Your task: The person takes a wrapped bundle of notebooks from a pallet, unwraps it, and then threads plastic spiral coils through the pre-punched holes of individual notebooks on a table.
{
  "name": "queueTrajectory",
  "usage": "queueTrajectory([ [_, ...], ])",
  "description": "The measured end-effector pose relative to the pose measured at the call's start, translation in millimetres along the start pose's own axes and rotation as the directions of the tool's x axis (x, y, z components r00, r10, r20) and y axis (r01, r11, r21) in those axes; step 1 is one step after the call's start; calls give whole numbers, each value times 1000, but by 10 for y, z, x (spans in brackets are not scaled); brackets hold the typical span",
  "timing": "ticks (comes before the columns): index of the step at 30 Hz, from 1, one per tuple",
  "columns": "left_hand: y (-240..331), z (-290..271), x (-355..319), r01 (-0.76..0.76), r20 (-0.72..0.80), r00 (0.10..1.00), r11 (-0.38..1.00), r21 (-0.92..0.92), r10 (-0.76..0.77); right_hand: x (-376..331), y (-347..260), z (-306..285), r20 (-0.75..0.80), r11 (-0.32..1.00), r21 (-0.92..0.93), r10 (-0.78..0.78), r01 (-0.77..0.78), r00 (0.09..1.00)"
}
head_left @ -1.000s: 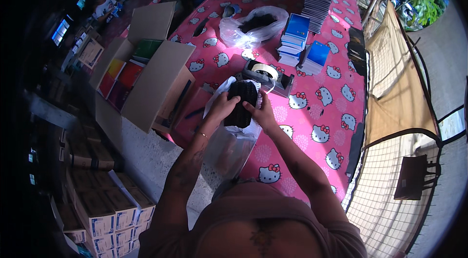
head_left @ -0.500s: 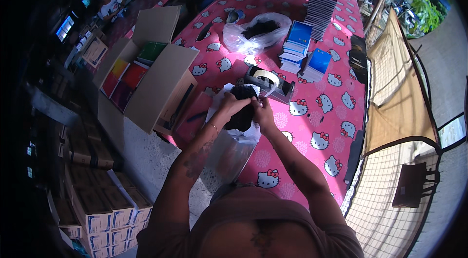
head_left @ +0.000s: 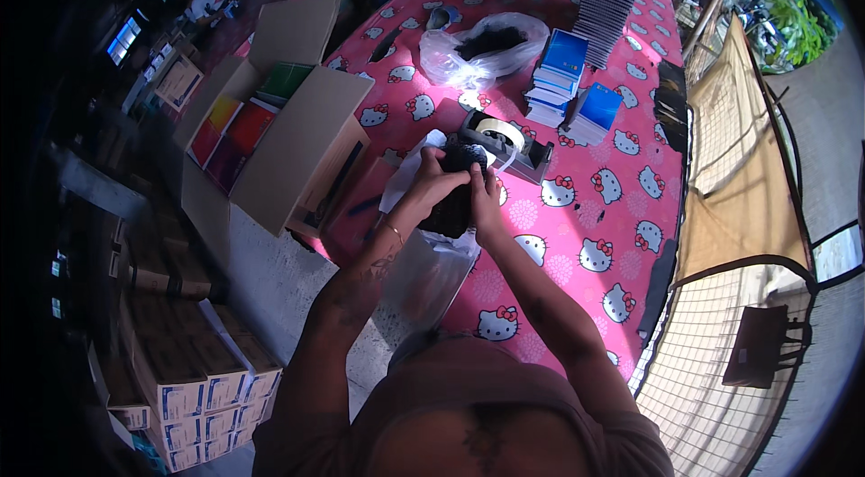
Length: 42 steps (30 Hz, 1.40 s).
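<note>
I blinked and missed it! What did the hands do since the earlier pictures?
Very little. The left hand and right hand keep their grip on the black bundle over the clear bag, fingers shifting slightly. The tape dispenser and open cardboard box stayed put.

both hands up front, fingers pinched together

your two forearms come up from the lower edge and converge toward the middle. your left hand sits a bit higher, wrist bent, fingers curled over and closed in a grip, thin bracelet on the wrist, tattoo along the forearm. your right hand is just beside it, touching, thumb side up, fingers wrapped shut too. elbows bent, both arms bare.
</note>
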<state>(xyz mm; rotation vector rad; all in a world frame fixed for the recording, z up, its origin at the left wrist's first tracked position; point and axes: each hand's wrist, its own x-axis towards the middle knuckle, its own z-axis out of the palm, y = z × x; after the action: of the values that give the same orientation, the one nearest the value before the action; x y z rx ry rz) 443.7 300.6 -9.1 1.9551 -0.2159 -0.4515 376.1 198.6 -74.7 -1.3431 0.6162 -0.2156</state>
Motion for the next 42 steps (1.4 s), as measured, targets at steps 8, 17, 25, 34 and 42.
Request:
queueTrajectory([
  [8, 42, -89, -53, -23, 165, 986, 997, -79, 36, -124, 86, -58, -206, 981, -190, -5, -35, 978],
  [17, 152, -49, -26, 173, 302, 952, 909, -378, -55, -172, -215, -261, 39, 993, 64, 92, -94, 995],
  [25, 370, 42, -278, 220, 400, 916, 850, -479, -12, -477, -572, -357, 222, 925, 372, -1, -83, 975],
  [34, 505, -137, -375, 142, 403, 895, 738, -659, 189, -685, -898, -138, 206, 881, 379, -380, 284, 902],
  [42, 938, -299, -497, 111, 416, 874, 731, -673, 250, -715, -1238, -142, 220, 902, 311, -376, 301, 900],
])
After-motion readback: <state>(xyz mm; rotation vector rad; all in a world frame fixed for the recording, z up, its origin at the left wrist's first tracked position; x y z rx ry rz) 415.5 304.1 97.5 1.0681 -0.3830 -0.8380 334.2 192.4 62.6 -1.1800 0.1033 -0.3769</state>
